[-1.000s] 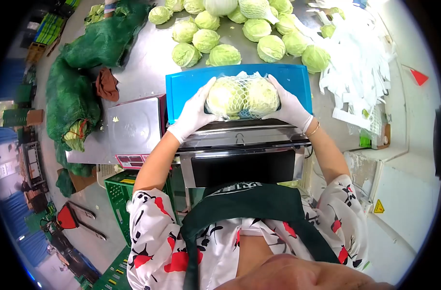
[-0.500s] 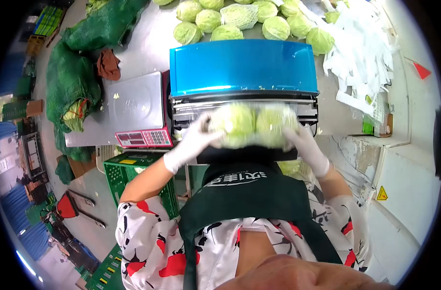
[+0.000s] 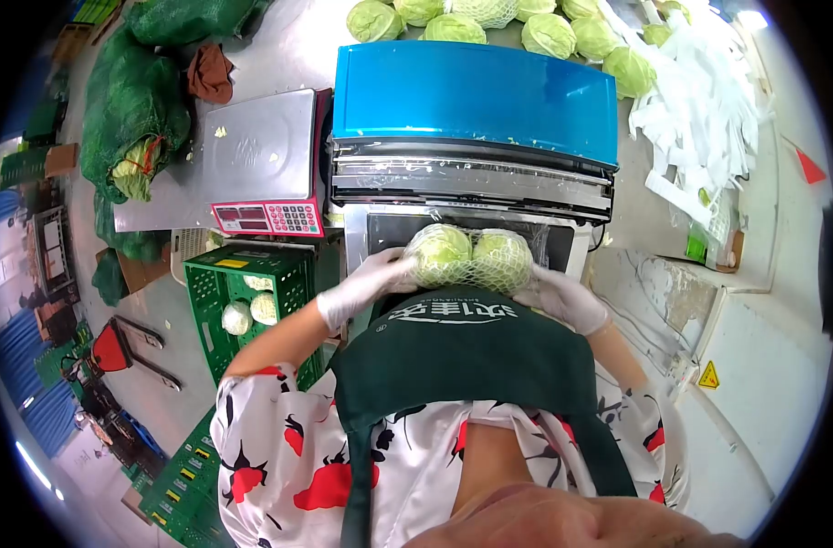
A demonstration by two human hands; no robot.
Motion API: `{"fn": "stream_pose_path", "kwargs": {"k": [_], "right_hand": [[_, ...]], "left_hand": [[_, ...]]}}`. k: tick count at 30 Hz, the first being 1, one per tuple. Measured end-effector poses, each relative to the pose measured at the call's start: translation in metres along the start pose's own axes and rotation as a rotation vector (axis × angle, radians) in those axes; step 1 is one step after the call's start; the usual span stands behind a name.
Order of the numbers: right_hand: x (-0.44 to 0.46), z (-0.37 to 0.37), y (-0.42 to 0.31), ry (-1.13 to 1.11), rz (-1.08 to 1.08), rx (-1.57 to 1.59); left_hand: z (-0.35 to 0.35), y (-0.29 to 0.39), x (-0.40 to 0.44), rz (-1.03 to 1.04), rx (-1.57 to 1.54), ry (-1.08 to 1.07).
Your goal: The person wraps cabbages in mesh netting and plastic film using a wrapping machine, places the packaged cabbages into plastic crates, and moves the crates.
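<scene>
Two pale green cabbages [image 3: 442,256] in white mesh sleeves sit side by side close to my apron. My left hand [image 3: 378,279], in a white glove, grips the outer side of the left cabbage. On the other side, my gloved right hand [image 3: 567,297] holds the right cabbage [image 3: 502,262]; its fingertips are partly hidden behind it. Beneath and beyond the cabbages is the front plate [image 3: 562,245] of a film wrapping machine with a blue cover [image 3: 476,96] and metal rollers [image 3: 471,178]. Clear film shows around the cabbages.
A scale [image 3: 261,151] stands left of the machine, beside green mesh sacks [image 3: 138,100]. Below it, a green crate [image 3: 211,310] holds several pale cabbages. More cabbages [image 3: 549,35] lie behind the machine. White foam sleeves [image 3: 699,110] are heaped at the right.
Both hands have drawn the two cabbages back from the rollers toward my apron. The mesh sleeves now show clearly. My view has shifted slightly, uncovering the front plate and the crate's contents.
</scene>
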State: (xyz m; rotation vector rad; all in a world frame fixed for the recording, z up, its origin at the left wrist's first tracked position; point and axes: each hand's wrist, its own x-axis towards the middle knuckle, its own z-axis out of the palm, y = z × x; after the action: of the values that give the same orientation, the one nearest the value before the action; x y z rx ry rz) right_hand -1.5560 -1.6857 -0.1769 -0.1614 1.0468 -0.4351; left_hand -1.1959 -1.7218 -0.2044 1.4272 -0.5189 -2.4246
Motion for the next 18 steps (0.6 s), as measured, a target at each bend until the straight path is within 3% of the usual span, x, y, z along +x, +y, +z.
{"fn": "stream_pose_path", "kwargs": {"k": [1, 2, 3, 4, 5, 7, 8, 10, 12, 14, 16, 17, 18], "right_hand": [[-0.002, -0.009, 0.012, 0.051, -0.077, -0.126], [-0.008, -0.012, 0.023, 0.102, -0.153, -0.253], [-0.019, -0.003, 0.039, 0.252, -0.378, -0.326], [-0.015, -0.013, 0.055, 0.346, -0.525, -0.598], [-0.001, -0.034, 0.078, 0.439, -0.673, -0.872], [0.000, -0.023, 0.071, 0.551, -1.010, -1.333], [-0.006, -0.010, 0.055, 0.607, -0.889, -0.971], [-0.010, 0.003, 0.030, 0.666, -0.618, -0.265], [-0.009, -0.011, 0.025, 0.669, -0.440, -0.269], [-0.015, -0.029, 0.034, 0.610, -0.148, -0.328], [0.023, -0.074, 0.105, 0.471, -0.524, -0.973], [0.042, -0.075, 0.127, 0.438, -0.664, -1.167], [0.051, -0.061, 0.134, 0.406, -0.635, -0.950]], "left_hand": [[0.000, -0.005, -0.012, 0.102, 0.203, 0.092], [-0.001, -0.025, -0.017, 0.356, 0.319, 0.160], [-0.007, -0.028, -0.021, 0.585, 0.792, 0.230], [-0.015, -0.032, -0.025, 0.800, 1.271, 0.291], [-0.029, -0.049, -0.016, 0.996, 1.475, 0.405], [-0.024, -0.038, -0.012, 1.000, 1.295, 0.400], [-0.019, -0.029, -0.013, 0.998, 1.202, 0.393], [-0.006, 0.001, -0.030, 0.641, 0.896, 0.378], [-0.006, 0.019, -0.047, 0.448, 0.474, 0.261], [-0.022, -0.008, -0.038, 0.381, 0.369, 0.206], [-0.047, -0.081, 0.000, 0.314, 0.358, 0.232], [-0.043, -0.089, 0.008, 0.160, 0.537, 0.155], [-0.037, -0.096, 0.019, 0.003, 0.714, 0.072]]}}
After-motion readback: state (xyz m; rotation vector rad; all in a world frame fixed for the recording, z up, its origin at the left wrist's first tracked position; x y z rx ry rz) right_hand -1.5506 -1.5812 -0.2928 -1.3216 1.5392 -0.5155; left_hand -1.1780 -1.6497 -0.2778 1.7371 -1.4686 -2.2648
